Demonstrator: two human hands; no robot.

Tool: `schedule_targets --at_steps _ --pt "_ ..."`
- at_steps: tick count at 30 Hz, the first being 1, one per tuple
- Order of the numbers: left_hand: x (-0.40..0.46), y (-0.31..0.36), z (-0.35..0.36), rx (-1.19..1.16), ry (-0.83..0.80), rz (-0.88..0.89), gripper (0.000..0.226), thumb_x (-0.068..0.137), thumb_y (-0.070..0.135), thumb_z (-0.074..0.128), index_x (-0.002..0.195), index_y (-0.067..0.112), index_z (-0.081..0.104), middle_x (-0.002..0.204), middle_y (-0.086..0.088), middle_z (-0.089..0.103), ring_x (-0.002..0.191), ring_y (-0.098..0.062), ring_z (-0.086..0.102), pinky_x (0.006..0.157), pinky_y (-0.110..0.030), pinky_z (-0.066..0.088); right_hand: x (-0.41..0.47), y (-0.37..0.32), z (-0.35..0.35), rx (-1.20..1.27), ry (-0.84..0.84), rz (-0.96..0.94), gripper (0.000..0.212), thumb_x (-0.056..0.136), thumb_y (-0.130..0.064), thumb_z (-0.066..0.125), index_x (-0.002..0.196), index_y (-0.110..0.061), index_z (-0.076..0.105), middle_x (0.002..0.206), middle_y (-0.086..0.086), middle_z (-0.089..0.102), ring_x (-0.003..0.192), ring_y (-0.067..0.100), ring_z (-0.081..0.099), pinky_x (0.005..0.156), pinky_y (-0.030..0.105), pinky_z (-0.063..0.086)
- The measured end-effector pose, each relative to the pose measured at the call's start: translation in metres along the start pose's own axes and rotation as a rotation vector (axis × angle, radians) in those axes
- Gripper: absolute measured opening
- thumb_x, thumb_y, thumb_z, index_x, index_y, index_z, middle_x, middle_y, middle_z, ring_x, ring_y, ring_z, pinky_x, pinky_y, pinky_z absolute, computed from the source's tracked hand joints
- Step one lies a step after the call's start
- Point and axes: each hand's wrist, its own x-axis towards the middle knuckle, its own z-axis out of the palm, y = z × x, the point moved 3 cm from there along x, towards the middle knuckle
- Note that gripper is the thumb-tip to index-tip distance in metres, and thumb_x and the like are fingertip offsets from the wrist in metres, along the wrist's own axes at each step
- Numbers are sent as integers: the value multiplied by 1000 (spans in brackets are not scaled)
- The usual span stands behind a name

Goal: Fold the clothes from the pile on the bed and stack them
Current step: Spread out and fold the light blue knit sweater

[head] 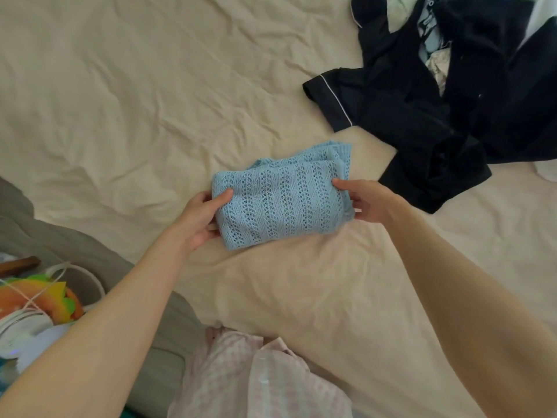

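A light blue openwork knit top (283,197) is folded into a small bundle in the middle of the cream bed sheet (150,101). My left hand (203,218) grips its left edge, thumb on top and fingers underneath. My right hand (366,200) grips its right edge the same way. The pile of unfolded clothes (446,95), mostly dark navy pieces with white piping plus some pale items, lies at the upper right of the bed.
A grey blanket (90,254) runs along the bed's lower left edge. Beside it sit white cables and a colourful orange-green object (39,297). A pink-and-white checked garment (256,378) shows at the bottom centre.
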Motion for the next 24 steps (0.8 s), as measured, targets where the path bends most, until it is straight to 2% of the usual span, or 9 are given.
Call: schedule_targets --at_steps 3,6,9,10,14,20,24 --pt "0 4 -5 -4 -18 20 47 87 22 65 130 13 48 115 -5 63 92 -19 62 75 -39 52 -1 -3 1 -13 20 8 39 73 -28 79 102 -11 58 106 5 65 96 22 63 73 36 52" --pt "-3 7 -9 -10 -37 42 48 85 20 67 129 13 49 109 -2 64 87 -16 63 68 -36 53 -6 -5 2 -18 18 14 37 73 -25 80 100 -12 58 108 5 63 99 22 62 85 39 51" --pt "-10 12 -10 -14 -52 63 46 83 19 68 126 14 52 96 0 64 67 -11 62 58 -30 51 -15 -5 2 8 11 25 31 75 -19 77 100 -14 59 106 5 64 95 21 63 76 37 53" --pt "-12 15 -10 -15 -47 70 44 82 18 68 124 16 53 94 0 64 68 -11 61 58 -30 51 -19 -5 3 19 13 25 30 75 -17 76 100 -15 59 104 5 64 93 21 64 73 37 53" --pt "-28 29 -14 13 -27 111 40 81 16 69 118 22 56 102 1 64 91 -18 60 72 -38 51 -40 0 9 64 1 20 36 74 -14 75 106 -14 60 104 5 65 92 20 64 72 36 54" --pt "-76 52 -17 62 -59 204 37 82 13 68 116 23 56 101 1 65 91 -17 60 65 -36 49 -95 19 10 158 -18 -61 34 75 -17 75 106 -15 60 104 3 64 91 18 64 63 32 52" --pt "-117 57 0 102 -103 263 29 81 13 68 106 25 60 97 1 66 88 -17 61 64 -36 49 -142 41 -7 209 8 -124 29 77 -19 74 104 -18 62 103 2 65 91 17 65 62 31 52"
